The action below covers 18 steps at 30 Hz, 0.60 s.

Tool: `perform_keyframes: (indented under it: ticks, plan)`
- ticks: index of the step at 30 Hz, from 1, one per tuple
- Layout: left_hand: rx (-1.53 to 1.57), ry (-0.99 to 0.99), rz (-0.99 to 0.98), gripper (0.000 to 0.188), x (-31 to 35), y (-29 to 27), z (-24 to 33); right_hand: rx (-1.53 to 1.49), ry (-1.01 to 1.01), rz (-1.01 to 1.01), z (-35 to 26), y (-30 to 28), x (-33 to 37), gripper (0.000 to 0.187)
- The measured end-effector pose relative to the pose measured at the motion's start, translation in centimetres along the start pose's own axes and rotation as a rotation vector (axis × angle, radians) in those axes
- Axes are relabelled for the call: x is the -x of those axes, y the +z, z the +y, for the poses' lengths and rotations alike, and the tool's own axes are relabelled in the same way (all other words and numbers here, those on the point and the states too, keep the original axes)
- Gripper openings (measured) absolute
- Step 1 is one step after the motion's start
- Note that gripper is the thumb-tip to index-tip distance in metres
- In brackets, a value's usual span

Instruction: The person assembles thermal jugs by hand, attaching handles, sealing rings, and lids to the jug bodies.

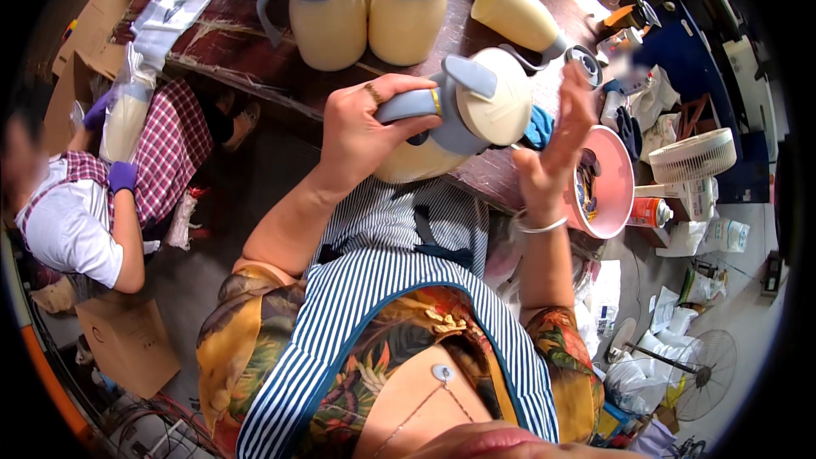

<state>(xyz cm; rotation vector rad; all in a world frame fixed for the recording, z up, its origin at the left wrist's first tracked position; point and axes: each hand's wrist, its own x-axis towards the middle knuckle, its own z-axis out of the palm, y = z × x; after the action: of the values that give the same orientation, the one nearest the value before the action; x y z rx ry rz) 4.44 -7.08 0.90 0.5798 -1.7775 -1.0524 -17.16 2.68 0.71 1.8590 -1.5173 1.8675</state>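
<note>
My left hand (pixel 361 123) is closed around the grey-blue handle of a cream vacuum jug (pixel 497 98). The jug is tilted, with its cream lid and grey thumb lever facing up, at the table's near edge above my striped apron. To the right of the lid, my right hand (pixel 557 149) is raised and open, its fingers stretched out and slightly blurred. It appears apart from the jug, with nothing visible in it. Beside that hand are a pink basin (pixel 623 183) holding small dark pieces and a teal cloth (pixel 538 127).
Two more jugs (pixel 327 25) stand upright on the dark red table (pixel 255 51); another cream jug (pixel 514 13) lies tipped over. At left a co-worker's purple-gloved hand (pixel 121 176) holds a bagged jug (pixel 126 123). A cardboard box (pixel 127 344) and a floor fan (pixel 710 374) stand lower down.
</note>
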Motion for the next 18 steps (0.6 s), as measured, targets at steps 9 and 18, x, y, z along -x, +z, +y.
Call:
perform_keyframes:
  ticks: [9, 18]
  plan:
    - [-0.109, 0.093, -0.098, 0.039, 0.6, -1.0, 1.9, 0.081, -0.220, -0.706, -2.2, -0.1, -5.5, 0.096]
    - [-0.127, 0.185, -0.150, 0.038, 0.1, -2.4, 2.4, 0.060, -0.196, -0.748, -4.1, -0.4, -5.1, 0.089]
